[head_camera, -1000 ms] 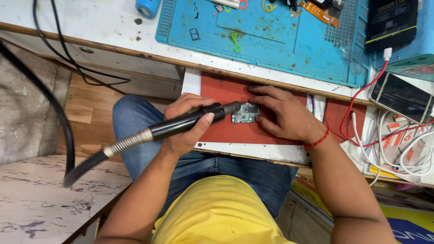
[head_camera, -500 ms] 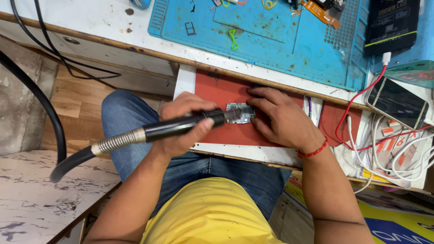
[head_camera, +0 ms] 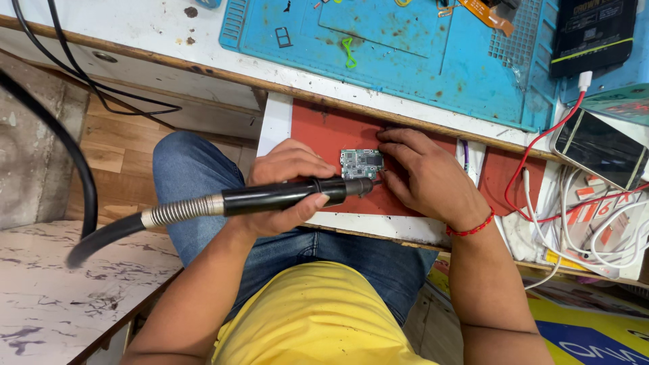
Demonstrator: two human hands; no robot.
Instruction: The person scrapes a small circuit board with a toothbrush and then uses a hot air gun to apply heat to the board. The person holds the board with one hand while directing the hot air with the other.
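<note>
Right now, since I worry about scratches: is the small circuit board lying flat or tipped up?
Flat. The circuit board lies face up on the red mat, right hand fingertips steadying it.

An electronics repair workshop is indicated by the blue repair mat (head_camera: 419, 61) along the bench's far edge, a bare circuit board (head_camera: 361, 163), phones (head_camera: 598, 149) and tangled cables (head_camera: 595, 230).

Single head-worn view: looks steeply down from above the seated person, close over lap and hands (head_camera: 351, 186), facing the table (head_camera: 169, 30) edge at the far side of frame.
</note>
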